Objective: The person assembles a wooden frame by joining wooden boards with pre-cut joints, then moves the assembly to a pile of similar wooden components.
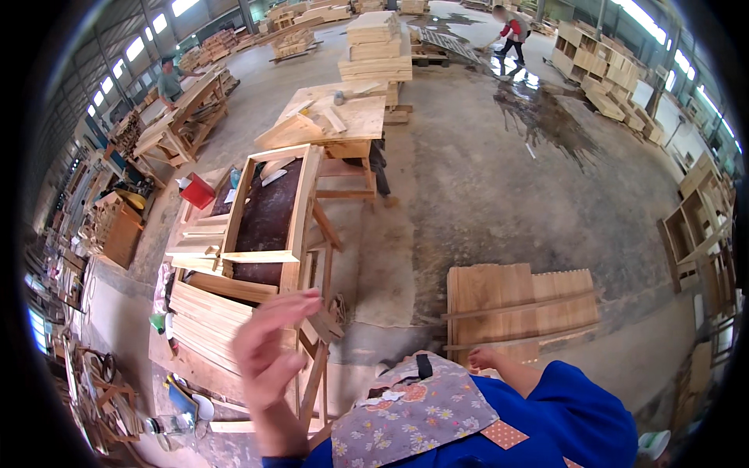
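My left hand (pixel 269 351) is raised over the near edge of the workbench, its fingers bent, the thumb standing apart from them and nothing seen between. Below and beside it lies a row of pale wooden slats (pixel 204 324). A rectangular wooden frame (pixel 301 204) rests on the bench just beyond, partly over its dark top (pixel 269 207). Low at my right side, my right hand (pixel 484 359) has its fingers curled in, with no object visible in them. In the picture it overlaps the near edge of some wooden panels (pixel 491 288) lying low by the floor.
A red container (pixel 197 192) stands on the bench's far left, a glass jar (pixel 173 423) at its near end. Beyond is another wooden table (pixel 343 125) with loose boards, then a tall board stack (pixel 378 47). Two people work farther off. Dark wet patches (pixel 546 121) mark the floor.
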Motion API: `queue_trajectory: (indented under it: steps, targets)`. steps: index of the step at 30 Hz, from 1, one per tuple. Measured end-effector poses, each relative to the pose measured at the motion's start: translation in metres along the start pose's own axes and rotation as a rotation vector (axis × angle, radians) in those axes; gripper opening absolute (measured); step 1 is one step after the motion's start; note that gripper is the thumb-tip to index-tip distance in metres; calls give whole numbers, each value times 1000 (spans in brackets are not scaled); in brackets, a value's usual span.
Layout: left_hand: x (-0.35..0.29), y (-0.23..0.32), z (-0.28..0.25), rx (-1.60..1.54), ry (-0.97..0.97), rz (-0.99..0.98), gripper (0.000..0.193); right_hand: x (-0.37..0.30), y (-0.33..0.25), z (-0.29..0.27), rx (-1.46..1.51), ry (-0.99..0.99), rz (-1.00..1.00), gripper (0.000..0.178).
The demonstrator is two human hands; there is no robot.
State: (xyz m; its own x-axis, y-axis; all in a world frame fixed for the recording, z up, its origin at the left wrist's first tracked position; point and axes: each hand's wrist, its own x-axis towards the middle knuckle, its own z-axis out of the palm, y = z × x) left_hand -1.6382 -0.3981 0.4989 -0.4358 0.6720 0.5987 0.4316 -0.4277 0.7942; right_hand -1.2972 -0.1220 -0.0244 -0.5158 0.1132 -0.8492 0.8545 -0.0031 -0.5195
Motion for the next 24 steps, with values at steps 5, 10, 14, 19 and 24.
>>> queue_trajectory:
  steps: [5,10,14,19,24]
  targets:
    - [50,90,14,312,55,765,26,17,42,-13,-964,26,-977,27]
    - [54,87,16,300,68,841,25,-41,0,15,-209,118,-158,23]
    - [51,76,13,188,103,889,23,-30,46,11,-750,271,-527,18]
    - [47,71,11,71,113,930,22,-57,12,17,-159,225,-68,18]
    - [49,58,11,-42,118,928,20,-65,4,15,-503,155,-218,30]
